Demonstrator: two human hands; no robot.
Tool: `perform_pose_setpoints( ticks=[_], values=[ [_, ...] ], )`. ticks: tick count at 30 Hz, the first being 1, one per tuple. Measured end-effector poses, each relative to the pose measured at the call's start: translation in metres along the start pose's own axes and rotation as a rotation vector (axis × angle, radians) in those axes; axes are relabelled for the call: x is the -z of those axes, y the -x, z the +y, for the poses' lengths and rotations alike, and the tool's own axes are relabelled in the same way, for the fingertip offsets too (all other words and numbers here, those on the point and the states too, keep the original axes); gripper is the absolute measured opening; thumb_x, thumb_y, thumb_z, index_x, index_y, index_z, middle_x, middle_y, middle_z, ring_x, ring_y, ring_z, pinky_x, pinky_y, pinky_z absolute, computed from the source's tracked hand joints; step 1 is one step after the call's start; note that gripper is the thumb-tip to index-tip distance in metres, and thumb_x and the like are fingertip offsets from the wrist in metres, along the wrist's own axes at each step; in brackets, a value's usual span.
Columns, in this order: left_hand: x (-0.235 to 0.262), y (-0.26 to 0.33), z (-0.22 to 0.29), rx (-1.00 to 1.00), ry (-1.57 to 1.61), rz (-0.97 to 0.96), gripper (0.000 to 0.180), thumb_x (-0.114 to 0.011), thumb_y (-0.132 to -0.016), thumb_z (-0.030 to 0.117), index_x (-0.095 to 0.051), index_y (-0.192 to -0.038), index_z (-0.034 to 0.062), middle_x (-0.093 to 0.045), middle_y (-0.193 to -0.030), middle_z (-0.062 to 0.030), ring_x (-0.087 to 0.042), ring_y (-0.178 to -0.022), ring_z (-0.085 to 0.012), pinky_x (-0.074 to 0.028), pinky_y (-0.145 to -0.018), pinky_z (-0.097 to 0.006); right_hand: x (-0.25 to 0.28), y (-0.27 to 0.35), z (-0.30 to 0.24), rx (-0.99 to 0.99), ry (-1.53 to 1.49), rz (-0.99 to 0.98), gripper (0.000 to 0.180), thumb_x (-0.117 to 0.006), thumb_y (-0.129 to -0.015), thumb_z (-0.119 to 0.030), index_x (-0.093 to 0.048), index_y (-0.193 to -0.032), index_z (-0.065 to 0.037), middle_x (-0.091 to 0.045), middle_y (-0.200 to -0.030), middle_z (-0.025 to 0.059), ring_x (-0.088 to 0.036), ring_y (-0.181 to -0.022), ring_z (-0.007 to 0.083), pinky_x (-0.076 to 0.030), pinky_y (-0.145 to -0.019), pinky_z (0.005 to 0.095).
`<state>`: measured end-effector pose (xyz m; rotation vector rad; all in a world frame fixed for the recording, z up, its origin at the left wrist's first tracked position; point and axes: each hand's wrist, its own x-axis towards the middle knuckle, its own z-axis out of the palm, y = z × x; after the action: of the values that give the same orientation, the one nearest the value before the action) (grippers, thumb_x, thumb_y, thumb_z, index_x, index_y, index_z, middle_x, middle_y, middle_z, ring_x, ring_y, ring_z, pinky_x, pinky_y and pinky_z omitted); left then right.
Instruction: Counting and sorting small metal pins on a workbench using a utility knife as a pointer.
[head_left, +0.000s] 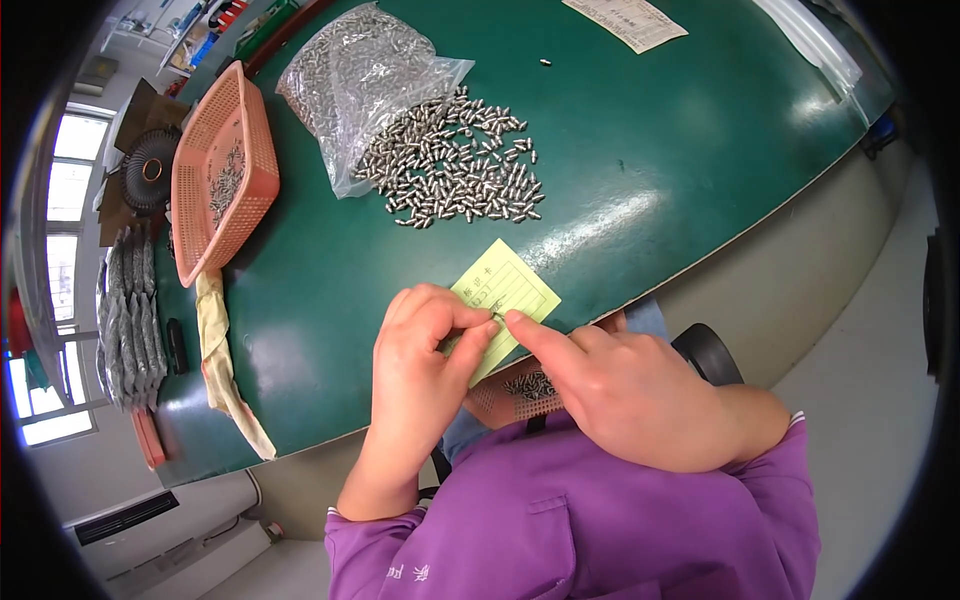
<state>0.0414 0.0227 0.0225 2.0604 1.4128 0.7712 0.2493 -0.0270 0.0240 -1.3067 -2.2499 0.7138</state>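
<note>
Over a yellow-green printed card (527, 285) near the table's front edge, my two hands meet at the fingertips. Thumb and index finger of my left hand (415, 345) pinch a small metal part (497, 314), mostly hidden by the fingers. My right hand (630, 390) comes in from the right, its index fingertip against that part and its other fingers curled; its thumb is hidden. Beyond the card lies a loose pile of small, shiny, pointed metal parts (465, 170), spilling from a clear plastic bag (360, 75) full of them.
A pink mesh basket (262, 160) with some parts stands at left; another pink basket (487, 405) sits below the table edge at my lap. A cloth strip (222, 370), grey packs (130, 315) and a black fan (150, 170) are at left. A paper sheet (630, 20) lies far back.
</note>
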Motion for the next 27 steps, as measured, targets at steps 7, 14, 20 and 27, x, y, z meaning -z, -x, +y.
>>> perform_pose_setpoints(
  ticks=[7,14,20,27],
  values=[
    [0.002,0.004,0.0,-0.024,-0.014,0.005,0.012,-0.078,-0.077,0.001,-0.069,-0.084,0.0033,-0.065,-0.085,-0.0084,-0.061,-0.083,-0.0281,-0.05,-0.075,-0.038,-0.001,0.003,0.005,-0.076,-0.108,0.028,0.053,-0.064,-0.092,-0.003,-0.054,-0.144,-0.008,-0.071,-0.101,0.0172,-0.071,-0.081,0.0342,-0.06,-0.071,0.0412],
    [0.019,0.0,0.019,-0.096,0.032,-0.256,0.017,-0.076,-0.079,-0.001,-0.071,-0.095,0.0019,-0.066,-0.09,-0.0072,-0.063,-0.082,-0.0196,-0.051,-0.071,-0.033,0.009,0.013,0.022,-0.019,-0.238,0.305,0.051,-0.064,-0.092,-0.005,-0.054,-0.143,-0.011,-0.071,-0.094,0.0159,-0.069,-0.076,0.0337,-0.057,-0.063,0.0422],
    [0.008,-0.062,-0.018,-0.132,-0.302,0.078,0.011,-0.073,-0.083,0.005,-0.069,-0.093,0.0048,-0.064,-0.092,-0.0094,-0.065,-0.09,-0.0301,-0.053,-0.076,-0.04,0.004,0.017,0.022,0.002,-0.276,0.268,0.05,-0.063,-0.093,-0.006,-0.054,-0.142,-0.009,-0.071,-0.093,0.0157,-0.07,-0.075,0.033,-0.057,-0.063,0.0418],
    [0.005,-0.063,-0.025,-0.12,-0.388,0.091,0.009,-0.074,-0.083,0.005,-0.068,-0.09,0.0031,-0.064,-0.092,-0.0104,-0.064,-0.089,-0.0318,-0.053,-0.078,-0.042,0.002,0.017,0.023,-0.011,-0.283,0.23,0.049,-0.063,-0.093,-0.006,-0.055,-0.141,-0.009,-0.072,-0.096,0.0164,-0.071,-0.076,0.0329,-0.058,-0.063,0.0414]
  ],
)
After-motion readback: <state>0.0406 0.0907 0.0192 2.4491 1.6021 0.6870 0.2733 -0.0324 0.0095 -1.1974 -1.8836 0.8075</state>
